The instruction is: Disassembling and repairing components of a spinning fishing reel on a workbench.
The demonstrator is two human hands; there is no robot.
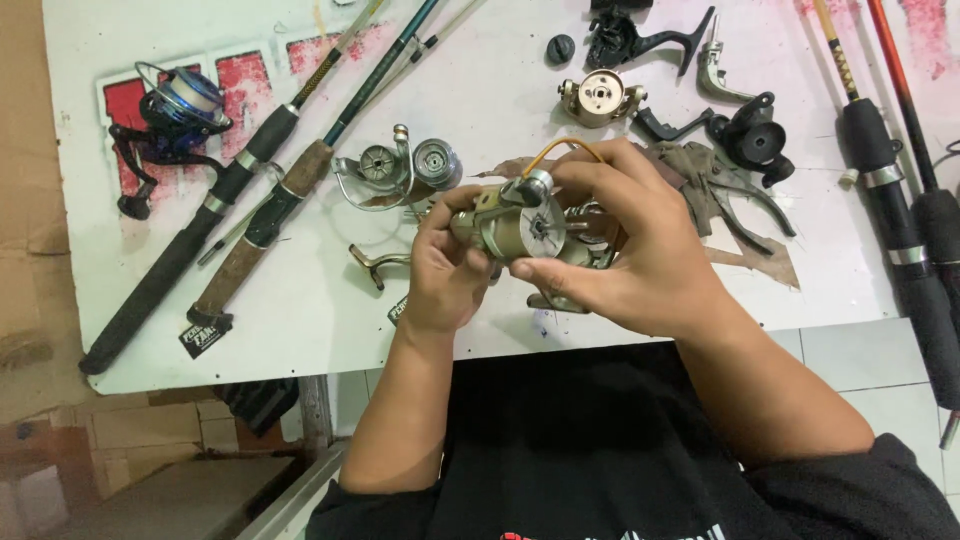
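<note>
A bronze spinning-reel body with its rotor and a gold bail wire is held above the white table, in the middle of the view. My left hand grips its left side with thumb on top. My right hand wraps over its right side, fingers on the rotor and thumb below. Part of the reel is hidden under my right fingers.
A blue reel and two rods with black and cork grips lie on the left. A silver reel part, a gold spool, black reel parts, a dirty rag and more rod handles lie around.
</note>
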